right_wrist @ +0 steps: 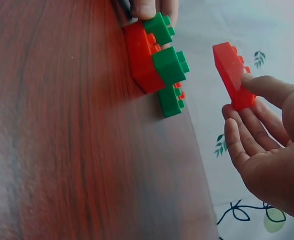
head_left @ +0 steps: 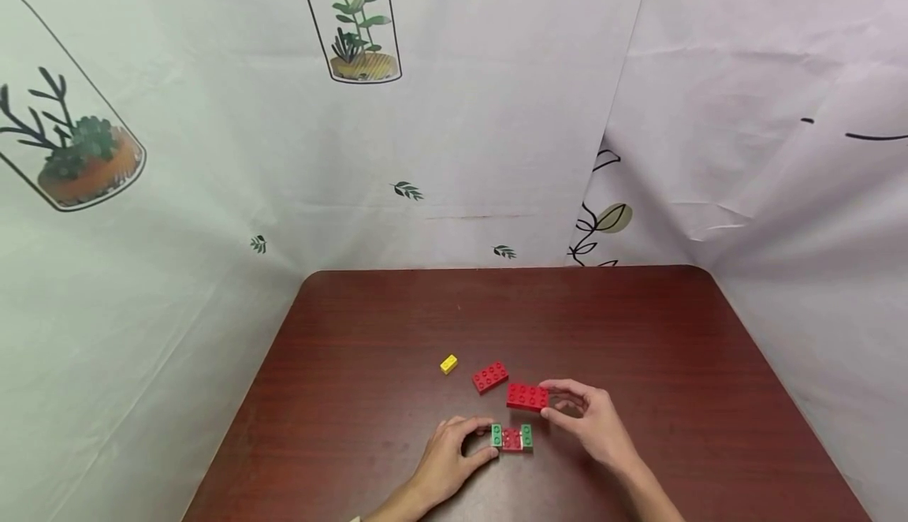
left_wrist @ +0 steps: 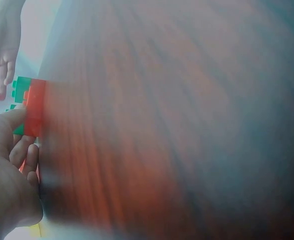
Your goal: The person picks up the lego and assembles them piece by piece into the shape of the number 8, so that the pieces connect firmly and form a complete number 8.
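Observation:
My left hand (head_left: pixel 450 455) pinches the left end of a small build (head_left: pixel 511 439), a red toy building brick with a green brick on top at each end. The build rests on the table, and red studs show between the green bricks. In the right wrist view, a further green brick (right_wrist: pixel 172 103) stands just beyond the build; the head view does not show it. Behind and right of the build, my right hand (head_left: pixel 592 419) holds a red eight-stud brick (right_wrist: pixel 232 75) between thumb and fingers, raised above the table with its studs up.
Another red brick (head_left: pixel 490 378) lies on the brown table (head_left: pixel 340 427), left of the held one. Farther left is a small yellow brick (head_left: pixel 448 364). A plant-printed cloth (head_left: pixel 461 151) hangs along the table's back and sides.

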Available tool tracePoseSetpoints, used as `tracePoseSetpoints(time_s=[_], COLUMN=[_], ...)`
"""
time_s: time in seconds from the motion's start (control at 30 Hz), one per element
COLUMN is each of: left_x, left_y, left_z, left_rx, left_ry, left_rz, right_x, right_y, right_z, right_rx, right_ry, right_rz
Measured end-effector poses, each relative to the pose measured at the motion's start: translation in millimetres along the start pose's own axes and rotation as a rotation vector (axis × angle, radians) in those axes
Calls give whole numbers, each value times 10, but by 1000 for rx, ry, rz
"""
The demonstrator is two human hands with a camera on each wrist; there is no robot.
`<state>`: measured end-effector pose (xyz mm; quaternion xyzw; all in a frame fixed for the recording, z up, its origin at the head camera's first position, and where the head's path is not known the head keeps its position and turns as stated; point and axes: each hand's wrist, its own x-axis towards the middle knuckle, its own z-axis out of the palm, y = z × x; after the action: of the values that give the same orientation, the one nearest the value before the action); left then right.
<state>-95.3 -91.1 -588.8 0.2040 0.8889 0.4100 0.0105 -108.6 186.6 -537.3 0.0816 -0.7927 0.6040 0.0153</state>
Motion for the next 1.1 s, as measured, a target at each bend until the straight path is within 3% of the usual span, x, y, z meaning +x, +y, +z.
tracePoseSetpoints(time_s=[0.27, 0.5, 1.1], left_x=[-8, -2, 1], left_y=[-12, -9, 7], left_z=[10, 5, -18], left_rx=[2, 3, 2], left_ry=[12, 5, -10], left_rz=[15, 12, -21], right_x=[-58, -103, -174], right_y=[12, 69, 157], right_z=[50, 98, 181], right_rx=[-43, -37, -34], right_ry=[-83, -144, -167], right_rz=[-41, -9, -12])
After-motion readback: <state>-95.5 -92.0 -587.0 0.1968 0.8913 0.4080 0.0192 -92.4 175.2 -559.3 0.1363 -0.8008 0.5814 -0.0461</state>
